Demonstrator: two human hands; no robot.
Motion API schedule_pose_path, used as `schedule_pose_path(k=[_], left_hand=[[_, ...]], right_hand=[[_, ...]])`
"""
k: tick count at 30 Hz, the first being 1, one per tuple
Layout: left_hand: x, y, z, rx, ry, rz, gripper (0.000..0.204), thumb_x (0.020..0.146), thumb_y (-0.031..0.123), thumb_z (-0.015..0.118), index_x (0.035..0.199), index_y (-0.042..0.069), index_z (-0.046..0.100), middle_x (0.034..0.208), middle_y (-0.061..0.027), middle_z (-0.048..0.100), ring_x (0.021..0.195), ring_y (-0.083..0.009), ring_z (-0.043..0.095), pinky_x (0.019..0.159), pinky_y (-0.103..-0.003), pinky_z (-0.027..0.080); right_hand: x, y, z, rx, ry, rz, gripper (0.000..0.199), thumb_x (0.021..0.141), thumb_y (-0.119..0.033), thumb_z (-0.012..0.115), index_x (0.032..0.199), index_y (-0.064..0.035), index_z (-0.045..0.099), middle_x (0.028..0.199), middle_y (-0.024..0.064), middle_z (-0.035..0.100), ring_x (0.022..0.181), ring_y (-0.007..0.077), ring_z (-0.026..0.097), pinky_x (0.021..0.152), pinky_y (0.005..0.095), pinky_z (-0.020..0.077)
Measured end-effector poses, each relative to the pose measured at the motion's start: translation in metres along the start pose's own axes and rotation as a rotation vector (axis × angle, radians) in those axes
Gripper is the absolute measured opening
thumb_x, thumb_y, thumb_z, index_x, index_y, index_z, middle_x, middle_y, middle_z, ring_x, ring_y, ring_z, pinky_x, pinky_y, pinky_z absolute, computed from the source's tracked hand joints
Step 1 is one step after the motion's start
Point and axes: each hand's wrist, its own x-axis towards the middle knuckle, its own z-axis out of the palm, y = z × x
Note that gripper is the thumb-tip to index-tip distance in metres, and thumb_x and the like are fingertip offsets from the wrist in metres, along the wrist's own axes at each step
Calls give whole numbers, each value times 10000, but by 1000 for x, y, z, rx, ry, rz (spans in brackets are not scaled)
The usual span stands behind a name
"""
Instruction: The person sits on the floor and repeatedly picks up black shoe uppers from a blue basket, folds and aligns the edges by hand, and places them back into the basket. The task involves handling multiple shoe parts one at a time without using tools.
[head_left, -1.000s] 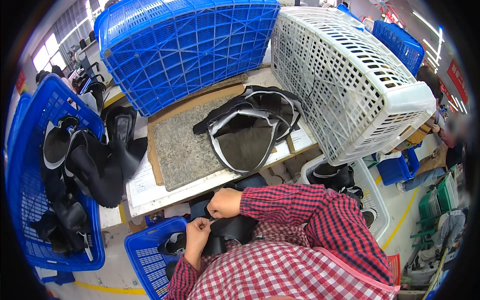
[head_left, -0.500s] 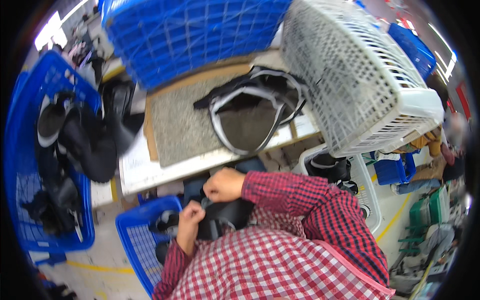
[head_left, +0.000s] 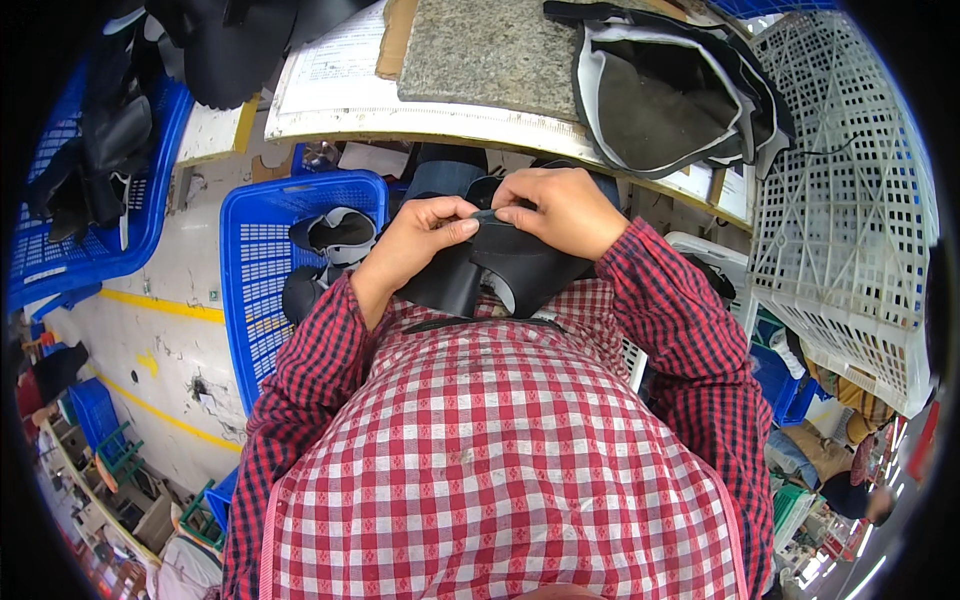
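Observation:
A black leather shoe upper [head_left: 448, 284] lies over my lap, its white lining showing at a curved opening. My left hand [head_left: 412, 242] pinches the upper's far edge between thumb and fingers. Close beside it, my right hand [head_left: 568, 212] is closed on the same edge, fingertips nearly meeting the left ones. Between the two hands, a short dark strip of the edge is visible. Parts of the upper under the right hand are hidden.
Ahead is a white worktable [head_left: 330, 112] with a grey stone slab [head_left: 480, 60] and dark, white-edged uppers [head_left: 665, 110]. A blue basket [head_left: 235, 270] holding shoe parts stands at my left. A white crate [head_left: 850, 200] rises at the right. Black pieces [head_left: 235, 50] overhang the far-left basket.
My view has tilted down toward my lap. Both hands have drawn level along the upper's edge, their fingertips closer together.

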Motion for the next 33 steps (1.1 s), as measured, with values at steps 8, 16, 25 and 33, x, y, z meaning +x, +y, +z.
schedule_pose_path(k=[8, 16, 25, 33], left_hand=[[2, -2, -9, -54, 132, -185, 122, 974, 137, 717, 1007, 28, 761, 870, 18, 708, 769, -82, 611, 775, -242, 462], [5, -1, 0, -76, 158, -154, 167, 924, 138, 775, 1024, 7, 801, 877, -26, 751, 772, -102, 638, 760, -254, 483], [3, 4, -8, -34, 74, -119, 215, 940, 127, 776, 1105, -10, 792, 917, -40, 767, 809, -97, 660, 781, -251, 533], [3, 2, -21, -29, -43, -68, 255, 978, 71, 713, 1221, 12, 765, 1028, -63, 785, 883, -98, 688, 856, -256, 560]], right_hand=[[-16, -24, -11, -55, 68, 21, 556, 753, -278, 910, 1096, -80, 521, 1028, 90, 635, 733, 302, 694, 655, 384, 555], [-24, -45, -15, -486, -267, 174, 295, 789, -339, 819, 954, -115, 720, 859, 78, 724, 835, 315, 712, 682, 443, 536], [-25, -36, -3, -414, -67, 33, 216, 767, -245, 834, 962, -179, 770, 865, -18, 694, 925, 212, 630, 826, 391, 388], [-25, -23, -2, -277, -81, 21, 200, 798, -253, 835, 949, -153, 749, 853, 2, 690, 917, 221, 636, 847, 388, 392]])
